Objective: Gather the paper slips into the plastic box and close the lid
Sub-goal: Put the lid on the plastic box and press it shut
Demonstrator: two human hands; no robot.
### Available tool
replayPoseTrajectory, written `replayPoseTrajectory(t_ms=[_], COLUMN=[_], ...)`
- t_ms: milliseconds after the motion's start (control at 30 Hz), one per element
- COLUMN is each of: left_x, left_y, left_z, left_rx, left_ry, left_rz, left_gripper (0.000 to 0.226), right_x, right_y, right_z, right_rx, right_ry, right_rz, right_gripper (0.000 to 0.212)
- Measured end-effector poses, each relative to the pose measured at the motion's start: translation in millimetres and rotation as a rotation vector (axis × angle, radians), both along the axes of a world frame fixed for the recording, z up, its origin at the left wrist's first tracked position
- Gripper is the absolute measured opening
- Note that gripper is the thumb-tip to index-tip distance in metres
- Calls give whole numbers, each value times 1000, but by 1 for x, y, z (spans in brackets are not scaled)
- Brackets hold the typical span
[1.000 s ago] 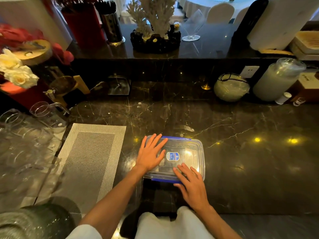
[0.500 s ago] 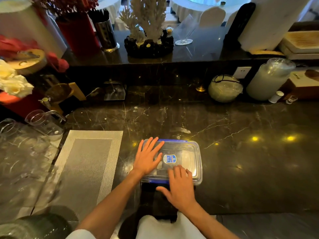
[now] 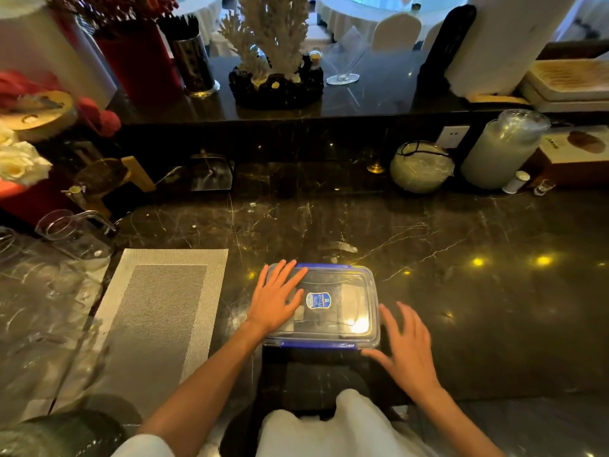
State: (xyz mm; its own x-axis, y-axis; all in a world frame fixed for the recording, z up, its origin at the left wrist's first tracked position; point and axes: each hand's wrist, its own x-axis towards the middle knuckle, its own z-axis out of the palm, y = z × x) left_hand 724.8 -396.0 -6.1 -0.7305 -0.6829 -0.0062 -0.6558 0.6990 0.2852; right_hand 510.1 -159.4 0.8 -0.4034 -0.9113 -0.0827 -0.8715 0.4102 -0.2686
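A clear plastic box with blue clips and a blue label on its lid sits on the dark marble counter near the front edge. The lid lies on top of the box. My left hand rests flat on the lid's left part, fingers spread. My right hand hovers at the box's near right corner, fingers apart and holding nothing. Pale paper slips show faintly through the lid beside my left hand.
A grey woven placemat lies to the left of the box. Clear glassware crowds the far left. At the back right stand a round jar and a tall plastic jar. A raised ledge with a coral ornament runs behind.
My right hand has slid off the lid's near edge and out to the box's right corner. My left hand stays flat on the lid. The view has shifted slightly.
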Motion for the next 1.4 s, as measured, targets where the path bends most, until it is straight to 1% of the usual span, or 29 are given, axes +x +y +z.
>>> replayPoseTrajectory(t_ms=[67,100,133,200,267,333,400,433,500,533,567,600,633,733,767,800,833,867,933,967,1000,1033,1067,1133,1200,1267,1400], left_x=[0,0,0,5,13,26,41,47,55,56,55,54,52,47,46,45,45,45,44,42,39,35,31,22,15,8,-8], left_y=[0,0,-1,-4,-3,6,21,30,48,55,58,59,57,50,49,50,51,53,62,66,70,73,75,74,69,58,25], left_z=[0,0,1,6,11,15,11,8,2,1,1,4,8,18,21,24,25,25,22,23,24,25,25,23,17,12,9], left_rx=[2,30,100,346,587,810,1014,1078,1179,1210,1221,1223,1225,1247,1233,1179,1075,925,586,460,383,347,337,332,305,282,246], left_ry=[23,61,138,392,605,731,790,790,826,857,879,892,902,919,887,817,706,561,303,195,103,26,-36,-136,-220,-254,-238], left_rz=[0,-1,13,144,399,620,728,739,700,686,691,711,736,762,745,716,668,601,433,343,266,211,181,169,180,187,185], left_gripper=[54,53,51,50,53,59,61,61,59,59,58,58,58,61,63,65,67,69,69,69,68,68,68,69,72,73,71], right_x=[-8,-9,-10,-9,-7,-3,3,5,8,9,11,13,13,8,8,9,11,14,21,26,31,36,41,45,43,36,16], right_y=[3,0,-4,-12,-15,-14,-14,-15,-18,-20,-24,-27,-29,-38,-41,-43,-44,-45,-46,-47,-49,-53,-57,-65,-74,-85,-123], right_z=[-5,-5,-4,-1,3,4,3,2,2,3,6,8,10,17,19,20,23,25,26,24,23,21,19,14,10,9,13], right_rx=[33,24,5,-35,-52,-63,-82,-99,-148,-177,-200,-208,-208,-180,-154,-129,-109,-83,3,44,83,122,163,223,231,225,220], right_ry=[-131,-260,-436,-803,-1029,-1168,-1237,-1302,-1475,-1520,-1529,-1523,-1513,-1480,-1443,-1365,-1240,-1070,-642,-434,-273,-177,-136,-130,-134,-128,-124], right_rz=[7,27,49,69,5,-121,-249,-312,-410,-425,-432,-437,-444,-446,-437,-417,-381,-326,-156,-65,12,70,107,138,133,130,143], right_gripper=[102,101,100,101,101,98,91,90,94,85,67,53,48,57,60,63,65,67,71,70,68,68,68,71,72,72,71])
